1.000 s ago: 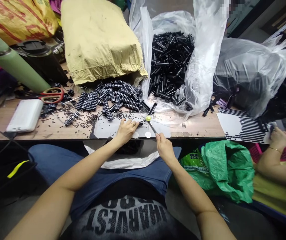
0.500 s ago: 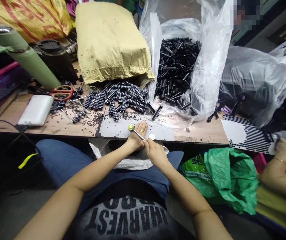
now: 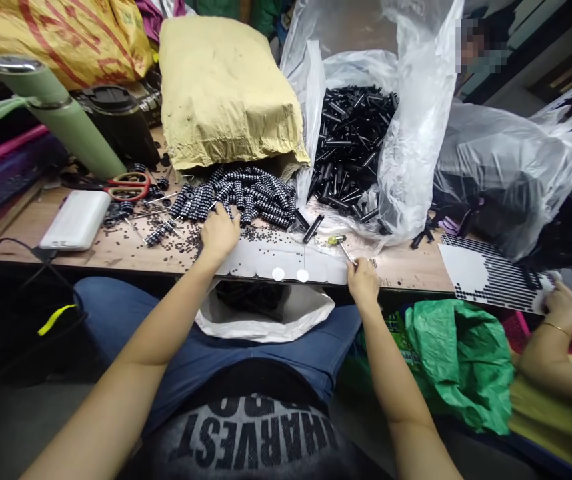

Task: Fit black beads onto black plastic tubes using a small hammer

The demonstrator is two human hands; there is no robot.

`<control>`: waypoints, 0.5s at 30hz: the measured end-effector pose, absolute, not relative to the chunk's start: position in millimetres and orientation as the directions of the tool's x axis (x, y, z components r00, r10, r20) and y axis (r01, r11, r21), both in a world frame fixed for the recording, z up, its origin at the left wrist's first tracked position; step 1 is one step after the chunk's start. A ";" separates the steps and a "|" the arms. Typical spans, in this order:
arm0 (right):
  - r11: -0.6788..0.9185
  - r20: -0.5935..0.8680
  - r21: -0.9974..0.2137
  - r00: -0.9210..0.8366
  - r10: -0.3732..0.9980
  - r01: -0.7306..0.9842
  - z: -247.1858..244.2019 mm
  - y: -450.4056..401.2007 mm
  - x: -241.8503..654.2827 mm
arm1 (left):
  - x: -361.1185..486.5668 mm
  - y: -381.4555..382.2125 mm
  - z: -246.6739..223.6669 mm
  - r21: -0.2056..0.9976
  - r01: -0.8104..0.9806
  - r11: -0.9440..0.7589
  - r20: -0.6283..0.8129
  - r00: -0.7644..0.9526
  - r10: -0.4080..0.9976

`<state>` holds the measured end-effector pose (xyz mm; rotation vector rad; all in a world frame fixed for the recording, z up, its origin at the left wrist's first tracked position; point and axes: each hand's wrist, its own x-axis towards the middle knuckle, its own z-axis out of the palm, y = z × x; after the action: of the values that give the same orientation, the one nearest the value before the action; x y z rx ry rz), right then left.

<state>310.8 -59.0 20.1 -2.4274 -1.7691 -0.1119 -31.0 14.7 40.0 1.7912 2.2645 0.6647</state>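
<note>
Reaches with left hand (image 3: 220, 233) to striped rods (image 3: 269, 193), impossible to tell if gripping; well apart, grips hammer (image 3: 337, 240) by shaft in right hand (image 3: 365, 281), likely for leverage.

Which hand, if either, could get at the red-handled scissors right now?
Probably the left hand: only loose bits and striped pieces seem to lie between it and the scissors.

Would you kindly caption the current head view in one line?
Left hand at a heap of banded black-and-white pieces, right hand holding a yellow-tipped tool.
</note>
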 end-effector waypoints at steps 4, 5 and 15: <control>0.065 0.332 -0.195 0.003 0.943 0.979 22.7 -22.0 276.5 | -29.3 16.0 35.1 0.271 0.938 0.217 0.003 -0.227 0.974; 0.115 0.343 -0.209 -0.037 0.939 0.971 25.8 -11.8 264.2 | -26.5 11.0 33.7 0.243 0.945 0.217 0.002 -0.224 0.974; 0.058 0.090 -0.433 -0.021 0.996 0.899 22.9 18.9 229.2 | -42.3 -22.4 33.2 0.568 0.800 -0.193 0.361 -0.032 0.932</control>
<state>229.2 18.9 22.9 -1.8972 -1.9779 0.3618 -42.3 -22.4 33.2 2.0435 1.8626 1.0326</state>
